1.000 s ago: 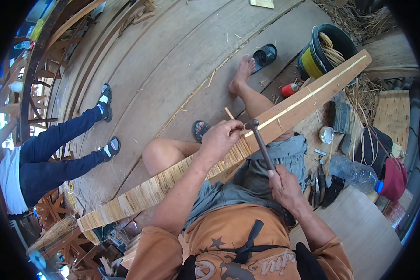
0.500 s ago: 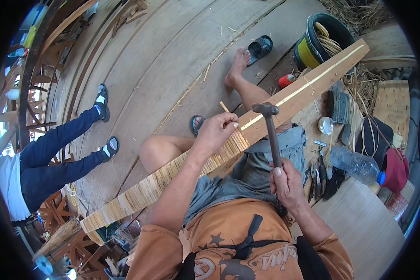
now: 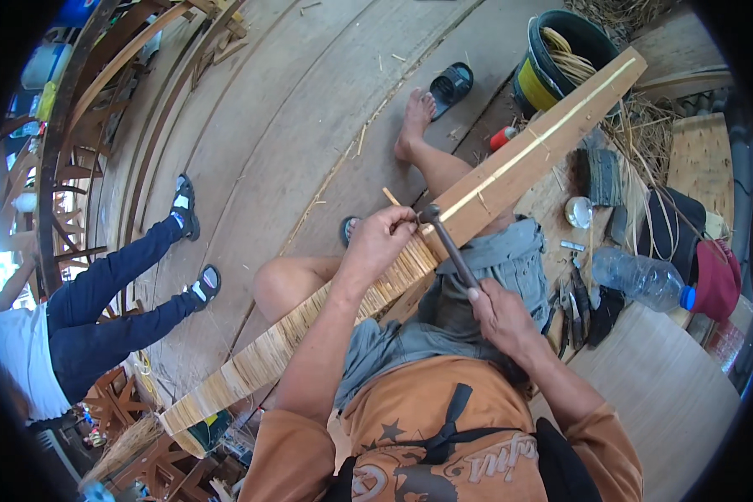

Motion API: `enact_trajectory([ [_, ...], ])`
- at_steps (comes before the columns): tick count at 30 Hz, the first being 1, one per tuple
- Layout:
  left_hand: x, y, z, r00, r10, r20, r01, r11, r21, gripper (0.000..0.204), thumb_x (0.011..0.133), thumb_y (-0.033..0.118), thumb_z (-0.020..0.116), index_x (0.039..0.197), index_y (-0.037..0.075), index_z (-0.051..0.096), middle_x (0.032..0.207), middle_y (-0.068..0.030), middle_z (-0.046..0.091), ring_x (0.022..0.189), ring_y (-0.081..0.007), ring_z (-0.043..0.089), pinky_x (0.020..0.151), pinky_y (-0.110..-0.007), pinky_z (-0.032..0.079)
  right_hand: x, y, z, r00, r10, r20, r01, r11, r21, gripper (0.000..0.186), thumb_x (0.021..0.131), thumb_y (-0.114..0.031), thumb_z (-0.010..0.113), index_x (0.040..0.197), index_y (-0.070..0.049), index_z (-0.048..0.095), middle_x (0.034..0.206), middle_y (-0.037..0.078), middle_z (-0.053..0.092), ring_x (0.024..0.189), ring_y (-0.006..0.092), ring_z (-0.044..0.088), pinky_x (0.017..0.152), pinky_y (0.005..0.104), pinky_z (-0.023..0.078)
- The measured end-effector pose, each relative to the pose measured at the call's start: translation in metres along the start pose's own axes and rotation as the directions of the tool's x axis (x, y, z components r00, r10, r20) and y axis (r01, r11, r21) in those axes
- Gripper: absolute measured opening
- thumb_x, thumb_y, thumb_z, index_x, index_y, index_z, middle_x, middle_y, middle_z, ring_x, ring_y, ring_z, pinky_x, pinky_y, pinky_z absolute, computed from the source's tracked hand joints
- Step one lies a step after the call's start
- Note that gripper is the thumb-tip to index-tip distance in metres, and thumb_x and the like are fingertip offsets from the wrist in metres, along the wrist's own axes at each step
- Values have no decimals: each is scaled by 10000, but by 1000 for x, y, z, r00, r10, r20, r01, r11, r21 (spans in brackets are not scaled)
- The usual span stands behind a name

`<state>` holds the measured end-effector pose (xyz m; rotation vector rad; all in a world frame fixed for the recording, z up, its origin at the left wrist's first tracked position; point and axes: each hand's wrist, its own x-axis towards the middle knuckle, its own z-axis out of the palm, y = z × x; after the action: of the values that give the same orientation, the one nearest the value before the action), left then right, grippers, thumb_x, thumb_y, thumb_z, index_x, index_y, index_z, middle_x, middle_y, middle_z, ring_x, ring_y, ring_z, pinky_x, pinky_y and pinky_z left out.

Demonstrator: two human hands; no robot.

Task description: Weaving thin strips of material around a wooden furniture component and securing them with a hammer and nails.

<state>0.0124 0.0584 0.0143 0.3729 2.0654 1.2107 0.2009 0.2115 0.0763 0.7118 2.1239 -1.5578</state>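
Observation:
A long wooden plank (image 3: 552,134) slopes across my lap, with a pale line down its bare upper part. Thin straw-coloured strips (image 3: 297,333) lie packed side by side across its lower part. My left hand (image 3: 378,244) is closed at the top of this row, fingers pinched on a thin strip (image 3: 390,196) whose end sticks out past them. In my right hand (image 3: 504,316) is a hammer (image 3: 458,253), gripped by its dark handle. The hammer's head is down by my left fingertips, at the plank; whether it touches is unclear.
To the right lie pliers-like tools (image 3: 574,308), a plastic bottle (image 3: 640,278) and a maroon cap (image 3: 717,289). A dark bucket (image 3: 523,79) with coiled cane stands at the far right. Another person's legs (image 3: 113,314) are at the left, on the plank floor.
The hammer has swung down and left, its head now beside my left fingertips. My right hand has tilted with it. My left hand keeps its place on the strips; the view has shifted slightly.

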Motion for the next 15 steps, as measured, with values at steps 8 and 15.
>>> enact_trajectory([
  [8, -8, 4, -4, 1000, -14, 24, 12, 997, 82, 220, 830, 112, 552, 1011, 7, 621, 879, -111, 662, 830, -186, 632, 776, -282, 472, 45, -37, 5, 950, -120, -287, 97, 991, -94, 335, 822, -271, 666, 872, 8, 487, 717, 218, 595, 702, 421, 597, 604, 461, 466],
  [15, 1, 8, 4, 1000, 5, -22, -2, 991, 134, 243, 804, 72, 517, 1019, 20, 619, 952, -142, 658, 890, -232, 643, 810, -304, 478, 94, -52, 5, 927, -104, -361, -17, 948, -317, 346, 799, -271, 664, 927, 25, 541, 821, 260, 632, 831, 416, 621, 716, 469, 492],
])
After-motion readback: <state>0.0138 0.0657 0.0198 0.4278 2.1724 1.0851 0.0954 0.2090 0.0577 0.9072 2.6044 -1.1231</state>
